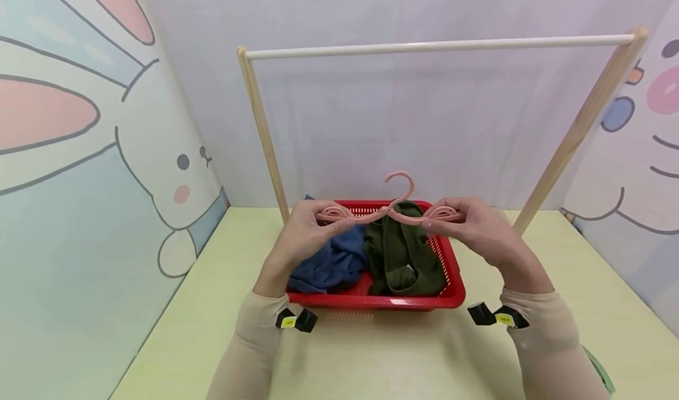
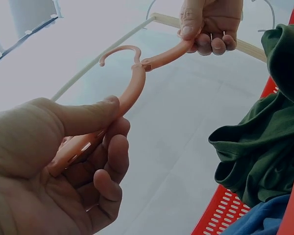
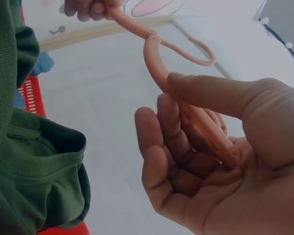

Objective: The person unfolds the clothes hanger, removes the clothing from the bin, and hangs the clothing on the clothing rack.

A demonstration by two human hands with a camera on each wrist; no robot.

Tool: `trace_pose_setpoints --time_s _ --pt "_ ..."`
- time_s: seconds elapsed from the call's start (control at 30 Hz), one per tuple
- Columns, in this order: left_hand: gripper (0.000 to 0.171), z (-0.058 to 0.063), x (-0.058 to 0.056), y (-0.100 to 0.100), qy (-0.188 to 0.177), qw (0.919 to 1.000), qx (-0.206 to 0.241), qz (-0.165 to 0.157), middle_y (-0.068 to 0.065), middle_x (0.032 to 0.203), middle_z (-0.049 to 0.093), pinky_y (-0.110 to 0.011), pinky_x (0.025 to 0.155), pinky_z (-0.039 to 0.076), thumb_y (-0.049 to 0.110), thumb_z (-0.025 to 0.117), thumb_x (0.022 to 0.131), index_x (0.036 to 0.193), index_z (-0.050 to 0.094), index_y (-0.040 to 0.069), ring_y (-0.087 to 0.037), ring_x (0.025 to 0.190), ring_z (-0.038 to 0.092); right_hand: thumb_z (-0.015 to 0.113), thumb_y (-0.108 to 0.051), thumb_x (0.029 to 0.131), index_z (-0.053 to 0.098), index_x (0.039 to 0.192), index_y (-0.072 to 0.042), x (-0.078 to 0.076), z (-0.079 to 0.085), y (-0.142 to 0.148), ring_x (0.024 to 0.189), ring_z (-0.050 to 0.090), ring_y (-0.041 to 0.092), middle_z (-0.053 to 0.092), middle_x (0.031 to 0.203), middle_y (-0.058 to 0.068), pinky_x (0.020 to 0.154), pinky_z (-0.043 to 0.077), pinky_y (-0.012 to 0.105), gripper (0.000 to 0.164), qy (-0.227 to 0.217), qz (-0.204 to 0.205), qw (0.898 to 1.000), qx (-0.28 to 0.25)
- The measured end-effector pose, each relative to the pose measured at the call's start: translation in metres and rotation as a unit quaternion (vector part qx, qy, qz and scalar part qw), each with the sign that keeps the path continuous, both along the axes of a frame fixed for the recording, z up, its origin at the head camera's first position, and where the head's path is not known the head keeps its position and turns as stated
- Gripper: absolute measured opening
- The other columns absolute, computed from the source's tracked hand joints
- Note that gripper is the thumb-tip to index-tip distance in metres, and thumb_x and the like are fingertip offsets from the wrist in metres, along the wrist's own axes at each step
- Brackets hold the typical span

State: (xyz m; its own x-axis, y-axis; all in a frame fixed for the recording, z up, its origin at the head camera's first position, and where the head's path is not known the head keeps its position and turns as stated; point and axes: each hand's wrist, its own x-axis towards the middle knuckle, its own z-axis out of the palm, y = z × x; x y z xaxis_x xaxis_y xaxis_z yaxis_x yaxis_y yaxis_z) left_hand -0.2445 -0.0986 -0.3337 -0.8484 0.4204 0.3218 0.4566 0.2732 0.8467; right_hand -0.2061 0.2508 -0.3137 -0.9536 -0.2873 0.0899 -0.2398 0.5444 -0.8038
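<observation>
A pink folding clothes hanger (image 1: 385, 211) is held up level in front of me, its hook pointing upward. My left hand (image 1: 309, 229) grips one arm of it, thumb along the front and fingers curled behind. On the other arm, my right hand (image 1: 472, 226) pinches with the thumb over the plastic and fingers beneath. In the left wrist view the hanger (image 2: 137, 83) bends at its central joint below the hook. Behind and below it, a red basket (image 1: 371, 301) contains a blue garment (image 1: 334, 261) and a dark green garment (image 1: 408, 255).
A rack with a white rod (image 1: 440, 47) and wooden posts (image 1: 580, 132) stands over the basket. Everything rests on a pale yellow table (image 1: 201, 329). Walls with cartoon drawings (image 1: 180, 170) rise at both sides. A green object (image 1: 599, 369) lies at the right, partly behind my sleeve.
</observation>
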Motion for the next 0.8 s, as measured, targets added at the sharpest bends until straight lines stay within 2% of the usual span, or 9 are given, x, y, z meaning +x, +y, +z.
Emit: trace_pose_setpoints --time_s 0.1,0.27,0.47,0.6,0.8 --pt "0.016 0.0006 0.0001 -0.0001 0.001 1.0000 0.000 -0.004 -0.002 0.105 0.082 -0.037 0.091 0.063 0.023 0.085 0.102 0.112 0.084 0.011 -0.023 0.098 0.072 0.078 -0.035 0.107 0.079 0.116 -0.014 0.0007 0.0003 0.0003 0.105 0.077 0.023 0.084 0.101 0.000 0.096 0.057 0.033 0.023 0.008 -0.002 1.000 -0.003" --pt "0.014 0.0011 -0.0001 -0.0003 -0.003 1.0000 0.004 -0.008 -0.003 0.100 0.081 -0.036 0.082 0.062 0.022 0.087 0.100 0.109 0.085 0.011 -0.026 0.090 0.068 0.079 -0.031 0.107 0.078 0.117 -0.009 0.0005 -0.0004 -0.0003 0.101 0.075 0.027 0.082 0.099 0.003 0.093 0.059 0.034 0.024 0.012 0.001 0.999 -0.031" --pt "0.016 0.0018 0.0003 0.0014 -0.016 0.9998 -0.005 -0.003 -0.001 0.098 0.083 -0.037 0.079 0.062 0.026 0.088 0.099 0.107 0.085 0.012 -0.028 0.087 0.072 0.080 -0.028 0.106 0.077 0.117 -0.007 0.0009 -0.0012 -0.0016 0.099 0.070 0.029 0.079 0.095 0.005 0.088 0.059 0.034 0.024 0.013 -0.004 0.998 -0.055" --pt "0.015 0.0014 0.0002 0.0027 -0.016 0.9998 -0.009 -0.005 0.000 0.096 0.082 -0.038 0.080 0.061 0.027 0.088 0.099 0.106 0.086 0.014 -0.024 0.089 0.070 0.079 -0.029 0.107 0.077 0.117 -0.006 0.0007 -0.0013 -0.0027 0.100 0.071 0.026 0.080 0.096 0.005 0.089 0.059 0.033 0.025 0.012 -0.007 0.998 -0.061" --pt "0.011 0.0006 0.0005 0.0045 -0.013 0.9998 -0.011 -0.013 -0.002 0.092 0.078 -0.035 0.074 0.057 0.025 0.088 0.099 0.105 0.087 0.016 -0.024 0.084 0.066 0.079 -0.032 0.107 0.077 0.119 -0.007 -0.0006 -0.0007 -0.0058 0.100 0.074 0.025 0.081 0.098 0.007 0.091 0.061 0.035 0.028 0.012 -0.011 0.998 -0.068"
